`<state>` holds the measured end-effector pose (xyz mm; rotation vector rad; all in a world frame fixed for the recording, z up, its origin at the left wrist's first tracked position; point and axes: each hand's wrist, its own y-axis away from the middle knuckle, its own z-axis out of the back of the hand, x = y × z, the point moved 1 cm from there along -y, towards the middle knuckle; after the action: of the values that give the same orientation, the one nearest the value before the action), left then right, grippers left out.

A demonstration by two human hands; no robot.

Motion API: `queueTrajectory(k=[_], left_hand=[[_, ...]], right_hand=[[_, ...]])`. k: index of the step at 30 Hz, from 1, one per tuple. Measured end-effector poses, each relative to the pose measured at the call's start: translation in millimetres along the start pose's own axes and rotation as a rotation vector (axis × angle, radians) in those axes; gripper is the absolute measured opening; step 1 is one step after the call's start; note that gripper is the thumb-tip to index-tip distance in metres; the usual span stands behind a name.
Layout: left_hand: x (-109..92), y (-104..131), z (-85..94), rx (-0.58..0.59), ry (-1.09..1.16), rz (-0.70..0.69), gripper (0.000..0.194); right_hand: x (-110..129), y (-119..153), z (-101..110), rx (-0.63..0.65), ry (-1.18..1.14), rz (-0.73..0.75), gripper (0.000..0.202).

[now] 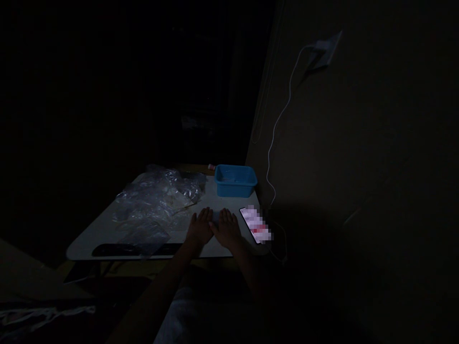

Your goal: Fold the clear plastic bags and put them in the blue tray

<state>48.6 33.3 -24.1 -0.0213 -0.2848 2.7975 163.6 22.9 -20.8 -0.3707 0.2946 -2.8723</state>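
My left hand [201, 227] lies palm down on the white table [103, 229], fingers stretched forward. Close beside it, my right hand [226, 228] rests flat in the same way, its thumb near the left hand. Between the fingertips a small pale patch [215, 216] shows; I cannot make out what it is. To the left spreads a heap of crumpled clear plastic bags [158, 193]. A phone [255, 224] with a lit screen lies just right of my right hand. Beyond my hands stands a blue plastic basket [235, 188].
The room is very dark. A white cable [274, 129] hangs from a wall outlet [322, 51] down the right wall towards the phone. A small pinkish-white object [211, 167] is behind the table beside the basket. A dark slot [143, 249] runs along the table's front edge.
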Motion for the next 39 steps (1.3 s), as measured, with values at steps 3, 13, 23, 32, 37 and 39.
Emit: queueTrajectory(k=[3, 13, 23, 32, 37, 39], left_hand=[[0.4, -0.2, -1.0, -0.016, 0.003, 0.000, 0.052], [-0.2, -0.1, 1.1, -0.006, 0.005, 0.007, 0.052], [-1.5, 0.8, 3.8, -0.002, 0.010, 0.033, 0.051], [-1.3, 1.8, 1.8, -0.022, -0.009, 0.043, 0.050], [2.1, 0.9, 2.2, -0.083, 0.026, 0.009, 0.051], [2.9, 0.6, 3.3, -0.095, 0.047, -0.070, 0.051]], right_hand=[[-0.2, 0.0, -0.4, -0.002, 0.001, 0.001, 0.070], [-0.5, 0.0, -0.7, -0.003, 0.001, 0.011, 0.069], [-0.4, 0.6, -1.2, -0.021, 0.028, 0.017, 0.066], [-0.3, 0.7, -2.4, -0.026, 0.039, 0.029, 0.064], [0.7, 1.7, 0.8, -0.020, 0.029, 0.029, 0.064], [1.2, 2.0, 2.3, -0.014, 0.034, 0.030, 0.063]])
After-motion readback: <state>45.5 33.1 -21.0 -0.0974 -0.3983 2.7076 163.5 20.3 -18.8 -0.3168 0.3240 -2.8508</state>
